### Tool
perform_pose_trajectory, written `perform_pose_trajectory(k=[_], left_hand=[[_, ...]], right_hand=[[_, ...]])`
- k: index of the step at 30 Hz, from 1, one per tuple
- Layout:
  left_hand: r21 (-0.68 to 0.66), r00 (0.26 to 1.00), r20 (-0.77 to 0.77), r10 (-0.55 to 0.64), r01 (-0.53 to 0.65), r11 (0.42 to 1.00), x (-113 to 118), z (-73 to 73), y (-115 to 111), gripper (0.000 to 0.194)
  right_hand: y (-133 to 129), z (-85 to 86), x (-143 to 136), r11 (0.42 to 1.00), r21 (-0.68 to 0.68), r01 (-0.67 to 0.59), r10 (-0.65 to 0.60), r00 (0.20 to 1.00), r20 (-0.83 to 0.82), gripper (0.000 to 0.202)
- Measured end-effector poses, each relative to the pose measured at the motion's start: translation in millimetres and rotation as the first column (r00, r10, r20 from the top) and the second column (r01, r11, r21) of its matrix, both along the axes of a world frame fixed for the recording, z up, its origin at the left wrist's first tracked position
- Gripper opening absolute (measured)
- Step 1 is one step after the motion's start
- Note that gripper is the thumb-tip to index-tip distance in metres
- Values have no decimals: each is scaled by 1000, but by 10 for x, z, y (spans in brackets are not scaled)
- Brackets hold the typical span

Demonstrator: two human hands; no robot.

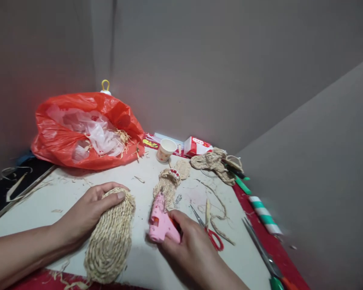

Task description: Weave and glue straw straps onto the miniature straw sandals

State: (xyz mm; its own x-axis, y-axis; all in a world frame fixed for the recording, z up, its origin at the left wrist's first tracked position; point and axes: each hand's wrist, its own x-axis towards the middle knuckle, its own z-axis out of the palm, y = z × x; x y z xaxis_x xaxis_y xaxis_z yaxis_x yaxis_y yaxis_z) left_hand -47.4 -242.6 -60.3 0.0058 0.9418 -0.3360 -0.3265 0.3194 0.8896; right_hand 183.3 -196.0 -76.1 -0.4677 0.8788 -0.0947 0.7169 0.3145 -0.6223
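Note:
My left hand (93, 207) grips the upper end of a woven straw sole (110, 241), its thumb lying on the face and its fingers behind. The sole is oval, with a coiled pattern at its lower end. In my right hand (190, 245) is a pink glue gun (161, 221), its nozzle pointing away from me. Just beyond the nozzle lies a small woven straw slipper (167, 187) with red and white beads on its strap. The nozzle overlaps the slipper in view; whether they touch I cannot tell.
A red plastic bag (115, 159) stands at the back left. Behind the slipper are a paper cup (166, 150), a red-white box (196, 146) and straw sandals (213, 161). Red-handled scissors (213, 237), braided cord (220, 201), large shears (266, 253) and a striped roll (264, 215) lie right.

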Motion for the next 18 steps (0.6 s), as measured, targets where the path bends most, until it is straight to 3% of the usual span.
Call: perform_pose_trajectory(k=[4,6,9,13,15,18], left_hand=[[9,998,-54,-33,34,999,-9,-9,-19,22],[16,992,-123,-33,35,999,-11,-3,-25,24],[8,971,-234,-46,49,999,-11,13,-17,28],[1,942,-332,-35,38,999,15,17,-10,34],[24,927,-375,7,2,1000,43,3,-22,35],[76,896,-436,79,-51,996,86,-42,-51,33]], right_hand=[[-114,91,127,995,-20,-94,94,995,15,23],[-115,184,270,997,-28,-68,67,997,-50,27],[-3,272,638,986,36,160,-155,981,-114,21],[263,231,1332,865,214,453,-466,885,12,32],[359,185,1642,846,265,463,-522,821,232,35],[390,136,1932,820,292,492,-570,743,351,36]])
